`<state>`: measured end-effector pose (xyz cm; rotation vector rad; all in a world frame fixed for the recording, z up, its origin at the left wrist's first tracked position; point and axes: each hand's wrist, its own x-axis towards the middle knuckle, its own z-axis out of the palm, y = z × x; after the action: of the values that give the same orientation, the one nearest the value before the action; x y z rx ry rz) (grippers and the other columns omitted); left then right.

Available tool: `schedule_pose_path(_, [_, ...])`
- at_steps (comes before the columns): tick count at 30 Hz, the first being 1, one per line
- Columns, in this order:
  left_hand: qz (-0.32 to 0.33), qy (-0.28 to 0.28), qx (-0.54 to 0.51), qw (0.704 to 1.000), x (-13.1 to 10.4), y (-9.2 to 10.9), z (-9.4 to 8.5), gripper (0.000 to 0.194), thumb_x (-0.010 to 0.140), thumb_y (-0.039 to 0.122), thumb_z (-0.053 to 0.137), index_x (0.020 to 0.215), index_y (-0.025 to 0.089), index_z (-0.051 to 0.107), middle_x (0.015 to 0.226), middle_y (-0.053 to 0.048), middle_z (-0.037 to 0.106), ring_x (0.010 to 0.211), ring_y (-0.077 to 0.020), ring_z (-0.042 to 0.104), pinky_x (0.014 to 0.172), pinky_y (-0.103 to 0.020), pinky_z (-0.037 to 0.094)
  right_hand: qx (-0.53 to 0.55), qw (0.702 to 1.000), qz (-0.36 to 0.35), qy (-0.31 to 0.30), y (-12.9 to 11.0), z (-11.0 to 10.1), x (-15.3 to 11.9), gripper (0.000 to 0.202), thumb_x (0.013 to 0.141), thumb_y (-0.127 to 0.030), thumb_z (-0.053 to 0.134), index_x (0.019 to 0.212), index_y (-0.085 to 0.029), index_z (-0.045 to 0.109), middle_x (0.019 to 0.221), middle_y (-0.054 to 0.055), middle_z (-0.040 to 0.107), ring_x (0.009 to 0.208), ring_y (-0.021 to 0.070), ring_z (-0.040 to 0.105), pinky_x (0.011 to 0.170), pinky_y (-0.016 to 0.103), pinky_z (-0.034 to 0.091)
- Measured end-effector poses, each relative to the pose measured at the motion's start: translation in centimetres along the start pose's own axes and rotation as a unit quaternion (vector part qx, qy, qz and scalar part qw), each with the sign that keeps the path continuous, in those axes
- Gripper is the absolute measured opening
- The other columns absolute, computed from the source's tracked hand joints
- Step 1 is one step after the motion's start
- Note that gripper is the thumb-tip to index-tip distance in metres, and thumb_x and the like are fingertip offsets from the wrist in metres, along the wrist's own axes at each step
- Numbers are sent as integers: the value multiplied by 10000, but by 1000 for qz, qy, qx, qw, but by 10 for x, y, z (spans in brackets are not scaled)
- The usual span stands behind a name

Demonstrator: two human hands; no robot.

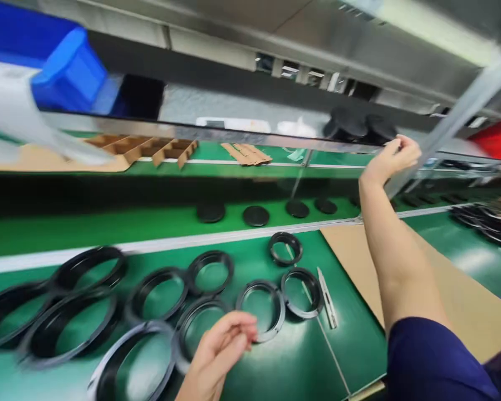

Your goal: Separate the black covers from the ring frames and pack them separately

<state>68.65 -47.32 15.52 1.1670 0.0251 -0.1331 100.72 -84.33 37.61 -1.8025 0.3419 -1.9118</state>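
My left hand (pixel 223 353) is low in the middle of the head view, over the green bench. Its fingers are loosely bent, holding nothing visible, and the fingertips overlap the near edge of a black ring (pixel 279 314). Whether they touch it is unclear. My right hand (pixel 394 159) is raised at the shelf edge with its fingers curled, beside a round black part (pixel 379 129). Anything within those fingers is hidden. Another round black part (pixel 344 125) sits just left. Several more black rings, including a small one (pixel 299 243), lie across the bench, blurred at the left.
A box cutter (pixel 328 298) lies right of the rings, near a cardboard sheet (pixel 446 289). Several black discs (pixel 256 216) line the green ledge behind. Overhead runs a metal shelf, with a blue bin (pixel 73 72) at left. A slanted metal post (pixel 459 120) stands beyond my right hand.
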Motion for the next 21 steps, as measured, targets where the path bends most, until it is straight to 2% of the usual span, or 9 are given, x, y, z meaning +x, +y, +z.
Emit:
schedule_pose_path(2, [3,-13,-12,1000,-3,1,3,359,789,524,797,988,226,780,910,-77,702,882,-219,597,833,-319,468,125,989,-46,-71,-36,-6,-60,366,1052,-349,341,945,-191,654,1071,113,640,1130,258,605,1068,527,443])
schedule_pose_path(3, [7,-20,-20,1000,-2,1,3,352,796,518,792,985,221,779,900,-74,697,869,-210,590,823,-311,463,180,963,-70,-189,-58,-8,-94,312,1032,-346,428,874,-192,648,992,86,653,1059,237,626,1034,475,476])
schedule_pose_path(4, [12,-24,-28,999,-1,1,1,344,804,511,785,984,218,778,895,-72,695,860,-202,586,814,-304,459,213,915,-61,-336,-82,-8,-128,251,1001,-313,510,829,-190,646,924,61,661,990,214,641,998,423,502])
schedule_pose_path(6, [26,-24,-41,999,0,0,-2,330,816,498,779,980,212,775,890,-72,693,845,-191,578,802,-295,454,199,765,68,-608,-132,-3,-192,163,969,-200,565,836,-176,657,823,29,660,860,172,654,905,347,542])
schedule_pose_path(8, [41,-23,-54,997,0,1,-6,329,812,496,785,966,206,774,877,-72,689,829,-186,573,790,-290,454,128,642,217,-725,-177,8,-243,173,989,-165,539,863,-135,655,762,38,641,759,175,652,797,355,577])
schedule_pose_path(10, [52,-19,-72,996,-3,4,-10,333,807,496,792,962,201,775,873,-74,683,827,-187,575,779,-289,457,88,597,293,-741,-211,19,-280,183,1011,-188,539,906,-89,651,750,55,635,700,187,650,694,368,593])
schedule_pose_path(15, [70,20,-127,989,-4,14,-22,334,815,466,799,993,185,770,910,-85,680,874,-197,596,782,-288,472,111,579,413,-694,-256,30,-329,183,1003,-278,643,1101,-124,645,947,26,671,745,122,660,646,259,594])
schedule_pose_path(18, [82,23,-142,986,-1,14,-22,330,802,449,812,968,168,759,900,-83,676,864,-191,597,790,-289,481,176,577,441,-664,-266,15,-338,122,1011,-225,620,1046,-108,619,862,12,650,682,105,652,593,222,586])
schedule_pose_path(21, [124,24,-144,982,2,12,-16,315,807,437,800,940,157,740,844,-71,664,809,-173,588,753,-279,476,257,571,435,-647,-263,-20,-330,146,1000,-143,595,871,-152,527,697,-36,568,630,85,655,632,195,610])
